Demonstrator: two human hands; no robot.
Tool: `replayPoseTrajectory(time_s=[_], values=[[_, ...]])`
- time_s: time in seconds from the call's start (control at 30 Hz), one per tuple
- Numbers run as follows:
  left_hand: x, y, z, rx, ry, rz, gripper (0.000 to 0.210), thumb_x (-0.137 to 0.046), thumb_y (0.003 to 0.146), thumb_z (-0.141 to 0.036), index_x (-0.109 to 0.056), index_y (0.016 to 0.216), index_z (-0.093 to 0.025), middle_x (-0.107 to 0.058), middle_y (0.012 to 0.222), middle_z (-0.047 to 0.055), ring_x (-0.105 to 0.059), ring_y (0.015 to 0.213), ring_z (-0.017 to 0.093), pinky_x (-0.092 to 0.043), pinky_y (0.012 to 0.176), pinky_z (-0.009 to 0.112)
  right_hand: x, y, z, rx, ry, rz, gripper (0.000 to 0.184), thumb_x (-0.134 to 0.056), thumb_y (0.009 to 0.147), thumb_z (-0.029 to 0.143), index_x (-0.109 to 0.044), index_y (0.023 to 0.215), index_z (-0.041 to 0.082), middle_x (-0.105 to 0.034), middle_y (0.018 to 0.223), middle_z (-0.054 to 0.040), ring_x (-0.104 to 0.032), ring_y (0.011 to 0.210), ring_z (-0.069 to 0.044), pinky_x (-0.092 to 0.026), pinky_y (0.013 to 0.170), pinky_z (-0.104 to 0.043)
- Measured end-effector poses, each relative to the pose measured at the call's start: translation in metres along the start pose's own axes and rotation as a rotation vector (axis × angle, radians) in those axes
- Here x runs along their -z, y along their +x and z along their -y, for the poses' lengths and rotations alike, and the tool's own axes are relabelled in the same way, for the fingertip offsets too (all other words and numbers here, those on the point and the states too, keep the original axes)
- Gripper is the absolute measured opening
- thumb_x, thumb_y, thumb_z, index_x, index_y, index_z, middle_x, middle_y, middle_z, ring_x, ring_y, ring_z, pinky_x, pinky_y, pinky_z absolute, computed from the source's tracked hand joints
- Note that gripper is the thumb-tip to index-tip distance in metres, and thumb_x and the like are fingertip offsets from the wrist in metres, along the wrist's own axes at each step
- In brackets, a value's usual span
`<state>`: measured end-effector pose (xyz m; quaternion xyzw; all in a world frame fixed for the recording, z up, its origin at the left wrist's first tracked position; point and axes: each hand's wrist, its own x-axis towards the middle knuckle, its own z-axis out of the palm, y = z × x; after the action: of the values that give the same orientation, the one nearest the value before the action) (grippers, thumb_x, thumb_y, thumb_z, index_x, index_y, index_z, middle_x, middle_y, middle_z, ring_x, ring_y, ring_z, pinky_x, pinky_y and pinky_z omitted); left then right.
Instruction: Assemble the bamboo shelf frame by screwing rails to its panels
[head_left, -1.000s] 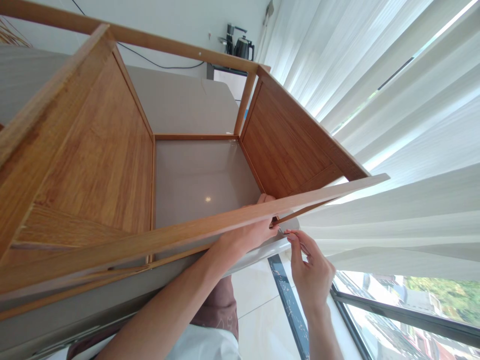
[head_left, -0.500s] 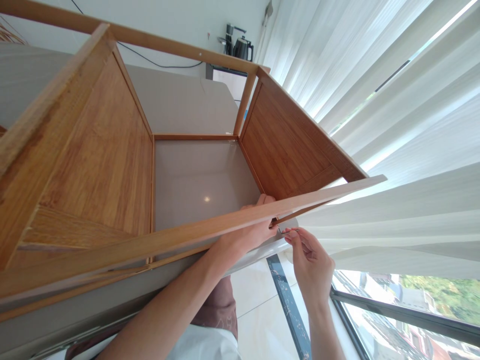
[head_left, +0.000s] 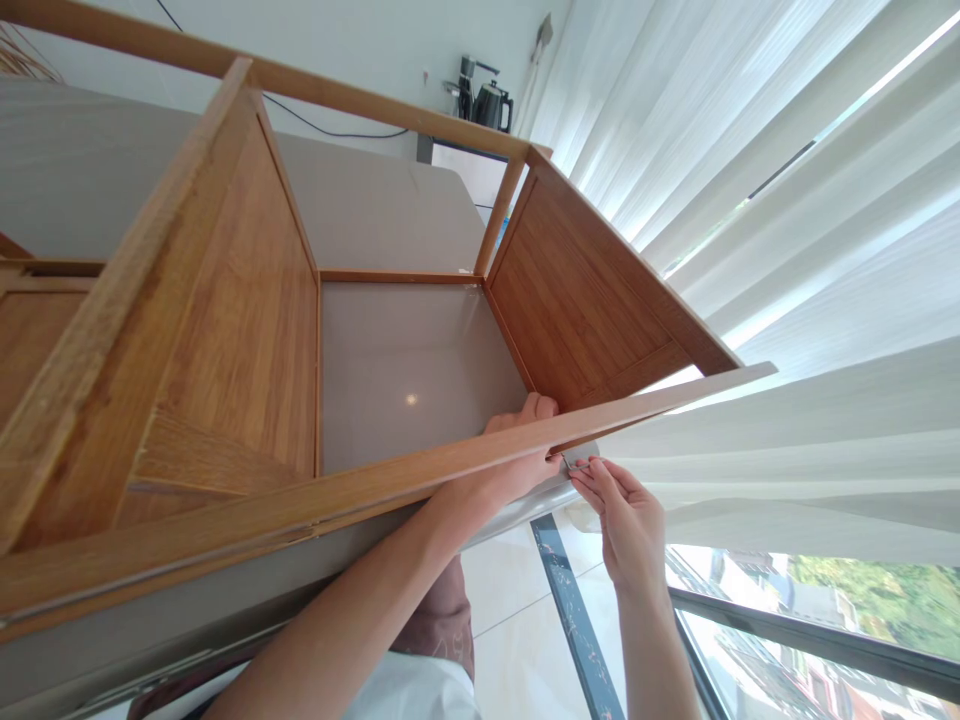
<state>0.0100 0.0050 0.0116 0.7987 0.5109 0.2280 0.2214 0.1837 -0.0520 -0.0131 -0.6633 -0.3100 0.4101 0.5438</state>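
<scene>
In the head view, a wooden frame with panels lies across a grey surface. My left hand [head_left: 521, 472] reaches beneath the near wooden rail [head_left: 420, 458], its curled fingers showing on the far side by the foot of the right wooden panel [head_left: 592, 300]. It grips the frame at that corner; the rail covers part of the hand. Just right of it, my right hand [head_left: 628, 515] pinches a thin metal hex key [head_left: 581, 466] between thumb and fingers. The key's bent end points at the underside of the corner, where the exact contact is hidden.
Another wooden panel [head_left: 240, 300] stands at the left, and a far rail [head_left: 375, 100] runs along the back. Behind it are a dark kettle [head_left: 491, 105] and a grey padded surface [head_left: 382, 200]. White curtains [head_left: 787, 250] and a window [head_left: 825, 620] are at the right.
The view has shifted slightly, so the frame appears a little lower and further right. My right hand has turned a little with the hex key; my left hand keeps its place at the corner.
</scene>
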Motion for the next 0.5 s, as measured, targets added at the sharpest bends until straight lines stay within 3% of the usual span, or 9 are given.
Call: replayPoseTrajectory(time_s=[0.27, 0.5], values=[[0.020, -0.001, -0.009, 0.054, -0.025, 0.108, 0.031, -0.059, 0.088, -0.031, -0.049, 0.115, -0.019, -0.062, 0.118, 0.010, -0.067, 0.091, 0.025, -0.052, 0.074, 0.034, 0.003, -0.005, 0.005, 0.099, -0.061, -0.033, 0.042, -0.080, 0.075, 0.047, -0.068, 0.097, 0.013, -0.077, 0.085, -0.0079, -0.074, 0.074, -0.020, -0.064, 0.078, -0.037], [0.014, -0.003, -0.005, 0.017, -0.030, 0.069, 0.031, -0.061, 0.088, -0.032, -0.049, 0.114, -0.021, -0.061, 0.119, 0.008, -0.067, 0.093, 0.024, -0.053, 0.077, 0.034, 0.002, -0.020, 0.006, 0.441, -0.407, -0.001, 0.038, -0.065, 0.089, 0.050, -0.066, 0.103, 0.016, -0.076, 0.096, -0.0111, -0.074, 0.080, -0.022, -0.061, 0.077, -0.036]])
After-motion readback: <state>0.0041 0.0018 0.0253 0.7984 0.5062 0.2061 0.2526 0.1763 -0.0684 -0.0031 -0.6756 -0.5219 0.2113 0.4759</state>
